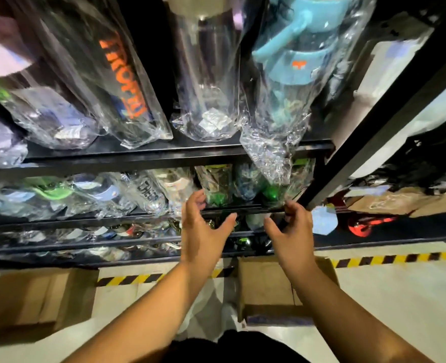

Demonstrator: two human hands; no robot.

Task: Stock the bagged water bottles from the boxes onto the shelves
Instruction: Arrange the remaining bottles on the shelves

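A black shelf rack (164, 153) fills the view, its upper shelf packed with water bottles in clear plastic bags. Among them are a dark bottle with orange lettering (123, 82), a clear bottle (206, 74) and a light blue bottle (292, 61) whose bag end hangs over the shelf edge. Lower shelves hold several more bagged bottles (148, 195). My left hand (203, 226) and my right hand (291, 226) are raised side by side in front of the lower shelves, fingers loosely spread. Neither hand holds anything.
Two open cardboard boxes stand on the floor, one at the left (33, 299) and one under my right arm (269, 286). Yellow and black hazard tape (397, 258) runs along the floor. A black rack post (389, 108) slants at right, with brown paper bags (389, 200) beyond it.
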